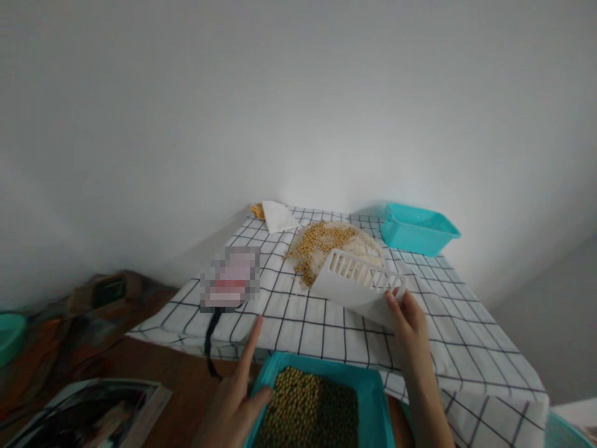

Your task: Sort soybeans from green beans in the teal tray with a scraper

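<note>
My right hand grips the near right end of a white slotted plastic basket, which is tilted on the checkered tablecloth. Just beyond the basket a pile of yellow soybeans and white rice-like grains spreads over the cloth. At the table's front edge is a teal bin with yellowish beans on its left and darker ones on its right. My left hand is beside that bin, index finger stretched forward and thumb apart, over the left rim; whether it touches the rim I cannot tell.
A second teal bin stands at the back right of the table. A blurred-out flat object with a black strap lies at the left edge. A folded white cloth or paper lies at the back left, against the wall.
</note>
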Action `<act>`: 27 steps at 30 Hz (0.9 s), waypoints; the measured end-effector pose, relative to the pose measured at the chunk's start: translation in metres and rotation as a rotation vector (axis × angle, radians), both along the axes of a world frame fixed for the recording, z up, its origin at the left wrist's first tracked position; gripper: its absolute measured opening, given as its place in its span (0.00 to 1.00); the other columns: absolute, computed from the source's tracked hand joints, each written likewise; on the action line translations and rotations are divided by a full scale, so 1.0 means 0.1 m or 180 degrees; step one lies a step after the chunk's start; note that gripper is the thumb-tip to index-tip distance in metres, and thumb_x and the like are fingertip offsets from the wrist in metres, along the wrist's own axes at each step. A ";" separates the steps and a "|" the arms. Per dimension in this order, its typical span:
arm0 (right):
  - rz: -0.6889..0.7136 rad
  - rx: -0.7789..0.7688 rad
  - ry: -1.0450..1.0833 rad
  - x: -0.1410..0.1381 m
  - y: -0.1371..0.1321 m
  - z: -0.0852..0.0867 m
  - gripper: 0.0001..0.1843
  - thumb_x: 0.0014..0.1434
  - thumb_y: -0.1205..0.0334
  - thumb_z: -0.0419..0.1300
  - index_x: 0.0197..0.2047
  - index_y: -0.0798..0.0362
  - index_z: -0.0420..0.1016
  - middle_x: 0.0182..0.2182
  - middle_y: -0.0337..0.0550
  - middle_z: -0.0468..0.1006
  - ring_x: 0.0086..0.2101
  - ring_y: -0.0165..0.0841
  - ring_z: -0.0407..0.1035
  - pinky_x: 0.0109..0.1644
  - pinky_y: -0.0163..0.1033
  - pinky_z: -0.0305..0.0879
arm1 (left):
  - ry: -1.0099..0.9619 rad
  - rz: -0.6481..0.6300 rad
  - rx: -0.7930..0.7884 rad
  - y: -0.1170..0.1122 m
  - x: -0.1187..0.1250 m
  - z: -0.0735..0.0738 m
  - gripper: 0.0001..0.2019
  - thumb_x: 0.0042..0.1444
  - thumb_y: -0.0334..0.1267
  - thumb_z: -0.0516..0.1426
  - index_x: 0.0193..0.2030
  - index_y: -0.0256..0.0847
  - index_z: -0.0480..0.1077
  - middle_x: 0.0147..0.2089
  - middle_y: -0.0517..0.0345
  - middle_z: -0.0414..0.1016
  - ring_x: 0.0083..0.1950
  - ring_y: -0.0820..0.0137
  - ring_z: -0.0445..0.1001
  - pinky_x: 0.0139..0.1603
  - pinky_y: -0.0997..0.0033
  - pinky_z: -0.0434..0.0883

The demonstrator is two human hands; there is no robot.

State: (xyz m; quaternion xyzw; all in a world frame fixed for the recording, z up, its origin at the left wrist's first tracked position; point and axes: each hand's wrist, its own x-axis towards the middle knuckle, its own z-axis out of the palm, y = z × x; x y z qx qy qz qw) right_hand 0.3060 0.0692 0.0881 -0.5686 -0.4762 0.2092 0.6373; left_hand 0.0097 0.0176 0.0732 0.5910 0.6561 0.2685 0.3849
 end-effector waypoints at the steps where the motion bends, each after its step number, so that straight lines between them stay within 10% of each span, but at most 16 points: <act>1: -0.0005 0.0012 0.0020 0.00 0.04 0.00 0.20 0.58 0.42 0.64 0.39 0.52 0.78 0.33 0.45 0.81 0.36 0.41 0.73 0.41 0.43 0.67 | 0.0019 0.0005 -0.0037 -0.01 0.00 0.03 0.44 0.54 0.39 0.49 0.78 0.42 0.40 0.21 0.70 0.71 0.19 0.67 0.64 0.35 0.70 0.68; 10: -0.0088 0.0279 0.0067 -0.03 0.20 -0.01 0.18 0.59 0.45 0.64 0.40 0.52 0.79 0.35 0.45 0.81 0.41 0.42 0.74 0.47 0.45 0.67 | 0.0053 0.0005 -0.0201 -0.03 0.04 0.24 0.44 0.53 0.40 0.49 0.78 0.38 0.43 0.17 0.71 0.63 0.19 0.66 0.62 0.35 0.70 0.67; 20: -0.0031 0.0494 0.1183 0.05 0.18 -0.14 0.24 0.58 0.48 0.66 0.53 0.51 0.78 0.48 0.50 0.81 0.51 0.44 0.73 0.54 0.48 0.67 | -0.0007 -0.0024 -0.0126 -0.01 0.03 0.14 0.44 0.53 0.40 0.49 0.78 0.40 0.40 0.16 0.73 0.54 0.20 0.66 0.59 0.33 0.73 0.65; 27: 0.0114 0.0501 0.0933 0.04 0.15 -0.12 0.19 0.59 0.48 0.65 0.48 0.51 0.80 0.43 0.49 0.82 0.49 0.44 0.74 0.53 0.48 0.67 | 0.0018 -0.0016 -0.0047 -0.04 0.02 0.09 0.44 0.54 0.40 0.50 0.78 0.41 0.40 0.22 0.69 0.70 0.20 0.67 0.62 0.30 0.72 0.64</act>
